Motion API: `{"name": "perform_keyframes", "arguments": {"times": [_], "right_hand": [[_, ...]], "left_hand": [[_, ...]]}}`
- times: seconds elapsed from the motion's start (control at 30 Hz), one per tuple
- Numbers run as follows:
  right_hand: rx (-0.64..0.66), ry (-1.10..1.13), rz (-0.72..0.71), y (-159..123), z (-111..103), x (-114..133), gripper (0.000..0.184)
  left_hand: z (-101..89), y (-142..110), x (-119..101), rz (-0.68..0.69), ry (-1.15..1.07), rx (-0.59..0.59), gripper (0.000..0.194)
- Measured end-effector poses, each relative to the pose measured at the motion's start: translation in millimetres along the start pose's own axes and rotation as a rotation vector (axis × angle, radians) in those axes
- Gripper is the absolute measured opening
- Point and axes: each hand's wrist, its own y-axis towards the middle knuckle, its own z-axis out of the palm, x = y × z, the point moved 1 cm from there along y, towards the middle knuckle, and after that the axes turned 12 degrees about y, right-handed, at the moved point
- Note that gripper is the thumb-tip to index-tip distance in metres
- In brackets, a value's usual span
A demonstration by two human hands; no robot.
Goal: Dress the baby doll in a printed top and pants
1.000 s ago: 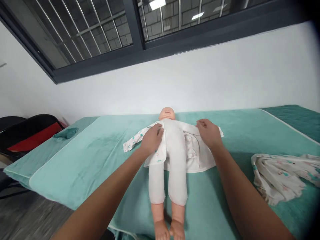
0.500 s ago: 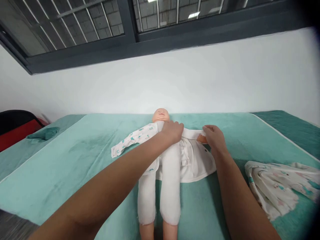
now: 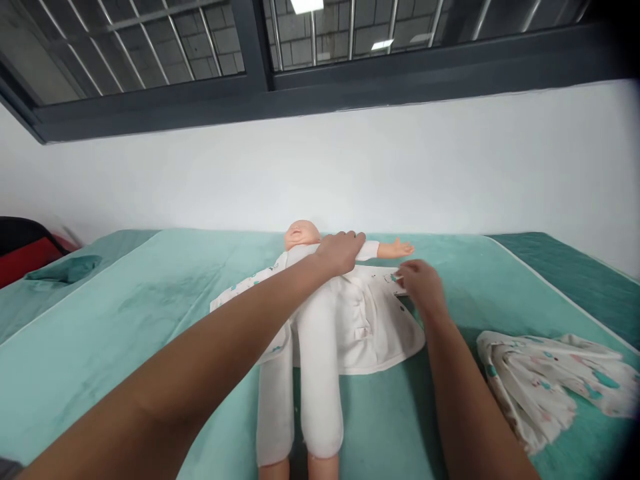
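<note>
A baby doll (image 3: 320, 360) in white underclothes lies on its back, head toward the wall. A white baby jacket (image 3: 370, 333) with a teal print is spread open under it; one printed sleeve (image 3: 250, 283) runs along the doll's arm on the left. My left hand (image 3: 343, 253) is curled around the doll's upper arm near the shoulder, hiding part of it. Beyond it, the doll's bare forearm and hand (image 3: 397, 249) stick out, outside the jacket. Just below, my right hand (image 3: 423, 283) pinches the end of the jacket's other sleeve (image 3: 387, 277).
Printed white baby clothing (image 3: 545, 380) lies crumpled on the right of the teal blanket (image 3: 125, 333). A white wall (image 3: 300, 173) with a barred window (image 3: 150, 47) rises behind. At the far left sits a red and black object (image 3: 25, 253).
The doll's arm on the right has come out from the sleeve and lies above it. My right hand has moved slightly down, and the view has shifted a little.
</note>
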Motion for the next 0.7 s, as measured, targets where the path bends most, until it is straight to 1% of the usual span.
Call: {"name": "perform_keyframes", "arguments": {"times": [0.07,0.13,0.2,0.23,0.33,0.4,0.47,0.5,0.57,0.63,0.7], "right_hand": [[0.191,-0.204,-0.021,-9,13,-1,0.023],[0.333,-0.366,-0.066,-18,22,0,0.032],[0.414,-0.436,-0.105,-22,25,1,0.032],[0.413,-0.412,-0.114,-22,25,2,0.030],[0.355,-0.293,-0.108,-17,18,5,0.023],[0.317,-0.235,-0.091,-14,13,9,0.015],[0.276,-0.118,-0.040,-13,9,14,0.014],[0.256,-0.006,0.009,-14,7,17,0.016],[0.234,0.295,0.121,-18,4,23,0.025],[0.248,0.569,0.193,-22,3,30,0.033],[0.279,0.709,0.197,-27,3,38,0.036]], "left_hand": [[-4.2,-7,4,-0.004,0.014,-0.015,0.037],[-7.0,-14,4,0.014,0.036,-0.027,0.036],[-9.1,-21,4,0.031,0.058,-0.037,0.036],[-10.2,-24,5,0.038,0.070,-0.041,0.035],[-15.3,-30,11,0.076,0.124,-0.006,0.034],[-20.3,-33,15,0.123,0.180,0.063,0.034],[-25.3,-33,17,0.157,0.246,0.166,0.035],[-27.3,-33,16,0.162,0.277,0.223,0.034],[-29.1,-32,12,0.140,0.326,0.314,0.032],[-27.5,-28,6,0.103,0.338,0.356,0.030],[-22.4,-22,-2,0.051,0.316,0.372,0.028]]}}
